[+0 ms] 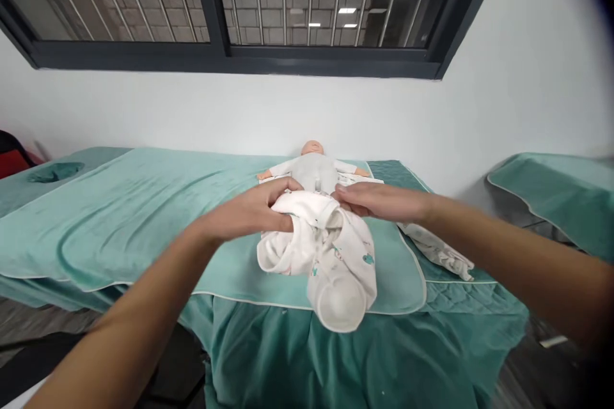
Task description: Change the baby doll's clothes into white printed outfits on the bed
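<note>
A white baby garment (343, 262) with small green and pink prints is bunched up in front of me, with a round opening facing me. My left hand (268, 208) is closed on its left side, fingers over the top and thumb against the near side. At the upper right edge, my right hand (374, 199) holds the cloth between fairly straight fingers; its grip is partly hidden. Just behind lies a baby doll (314, 169) on its back in a pale grey top, arms spread. The garment and my hands hide the doll's lower body.
A green padded table (158, 204) stands against the white wall below a barred window (326, 6). Another printed white cloth (439, 250) lies right of the doll, partly behind my right forearm. A second green-covered surface (561, 195) is farther right; a red and black item (12, 156) is far left.
</note>
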The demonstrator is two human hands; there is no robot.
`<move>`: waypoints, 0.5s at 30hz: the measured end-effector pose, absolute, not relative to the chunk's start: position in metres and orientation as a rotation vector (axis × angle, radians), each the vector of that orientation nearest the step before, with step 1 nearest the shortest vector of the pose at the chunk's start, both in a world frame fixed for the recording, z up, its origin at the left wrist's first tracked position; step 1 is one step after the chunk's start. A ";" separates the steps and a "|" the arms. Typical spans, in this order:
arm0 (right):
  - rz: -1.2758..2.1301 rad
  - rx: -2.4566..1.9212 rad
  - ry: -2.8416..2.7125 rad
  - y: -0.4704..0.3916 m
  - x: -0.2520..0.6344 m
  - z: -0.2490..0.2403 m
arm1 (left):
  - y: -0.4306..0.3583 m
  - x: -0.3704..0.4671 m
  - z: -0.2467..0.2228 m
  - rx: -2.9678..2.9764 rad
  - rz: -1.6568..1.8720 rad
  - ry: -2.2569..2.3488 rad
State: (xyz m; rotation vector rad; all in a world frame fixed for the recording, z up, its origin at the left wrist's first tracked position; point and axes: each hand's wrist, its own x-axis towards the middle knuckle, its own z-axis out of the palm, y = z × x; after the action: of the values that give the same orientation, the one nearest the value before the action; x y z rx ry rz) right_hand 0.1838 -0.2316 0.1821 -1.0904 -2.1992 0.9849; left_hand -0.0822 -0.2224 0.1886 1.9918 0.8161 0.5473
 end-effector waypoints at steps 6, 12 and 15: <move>1.118 -1.122 -2.418 -0.225 0.172 0.253 | -0.210 -0.100 0.267 2.371 0.092 0.976; 0.784 -1.029 -2.286 -0.222 0.170 0.269 | -0.210 -0.104 0.286 2.480 0.616 1.154; 0.852 -1.066 -2.312 -0.228 0.162 0.270 | -0.221 -0.095 0.283 2.575 0.718 1.159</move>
State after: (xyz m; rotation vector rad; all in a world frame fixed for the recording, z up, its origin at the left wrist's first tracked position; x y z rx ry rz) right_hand 0.1622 -0.2276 0.2700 -1.0661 -2.3121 0.8517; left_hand -0.0950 -0.2208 0.2833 2.5753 1.1595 0.7177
